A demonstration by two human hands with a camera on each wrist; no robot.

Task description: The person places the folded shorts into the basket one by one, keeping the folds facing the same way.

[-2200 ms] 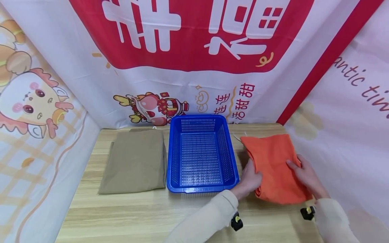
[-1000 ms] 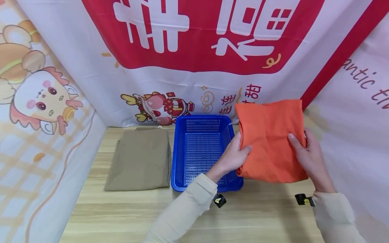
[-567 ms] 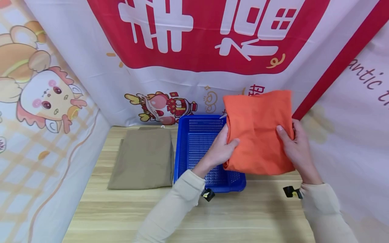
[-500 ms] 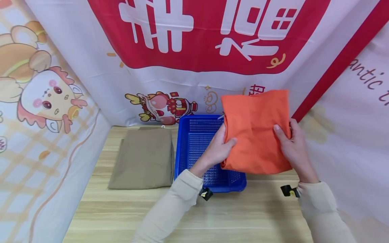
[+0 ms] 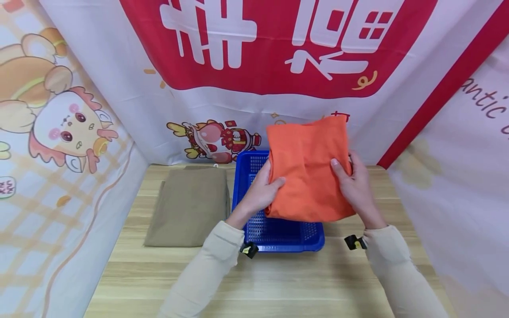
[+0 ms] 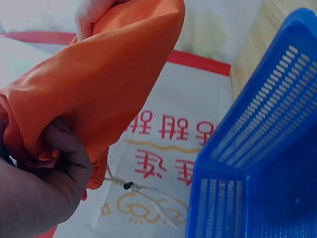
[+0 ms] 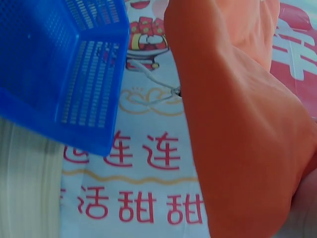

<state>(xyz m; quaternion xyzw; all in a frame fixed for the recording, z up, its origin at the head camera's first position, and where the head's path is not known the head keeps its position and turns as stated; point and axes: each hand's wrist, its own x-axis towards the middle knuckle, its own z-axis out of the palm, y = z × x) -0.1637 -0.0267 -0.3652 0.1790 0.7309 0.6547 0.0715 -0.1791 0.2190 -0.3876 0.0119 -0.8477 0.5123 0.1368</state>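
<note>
A folded orange garment (image 5: 308, 172) with a white drawstring cord (image 6: 153, 198) is held up over the blue plastic basket (image 5: 278, 247), hiding much of it. My left hand (image 5: 258, 190) grips its left edge, thumb on the front face and fingers curled behind. Its right edge is pinched by my right hand (image 5: 355, 183), thumb on top, other fingers mostly hidden by the cloth. In the left wrist view a gathered band shows at the garment's lower edge, near the cord. The visible part of the basket's inside holds nothing.
Left of the basket lies a folded khaki cloth item (image 5: 188, 207) on the wooden table (image 5: 278, 282). A printed fabric backdrop (image 5: 254, 106) stands close behind the basket, with more printed cloth (image 5: 465, 198) along the right side.
Both hands have lifted the orange garment from the table at the right of the basket and carried it left, over the basket. The khaki item has stayed in place.
</note>
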